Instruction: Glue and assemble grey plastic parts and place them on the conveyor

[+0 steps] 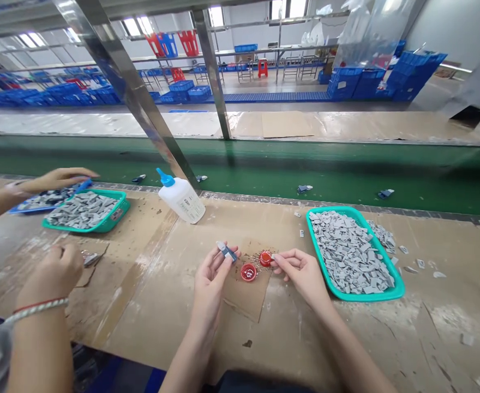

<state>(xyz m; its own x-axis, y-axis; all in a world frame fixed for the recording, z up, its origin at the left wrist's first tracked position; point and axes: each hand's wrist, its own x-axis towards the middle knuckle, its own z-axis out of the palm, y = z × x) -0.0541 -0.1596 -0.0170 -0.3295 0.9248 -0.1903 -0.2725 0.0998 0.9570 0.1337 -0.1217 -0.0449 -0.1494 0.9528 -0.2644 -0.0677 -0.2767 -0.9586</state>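
The left grip (212, 278) is closed on a small gray-and-blue piece (227, 251). The right grip (301, 274) pinches a gray chip (273, 256) just beside a red cap (265, 258); another red cap (249, 272) sits between the grips.

Bright daylight from far windows (132, 26), soft shadows, wide-angle bending at the edges

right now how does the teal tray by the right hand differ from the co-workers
The teal tray by the right hand looks bigger and fuller than the co-worker's teal tray. It sits at a slant; the co-worker's overlaps a blue tray. Both hold gray pieces.
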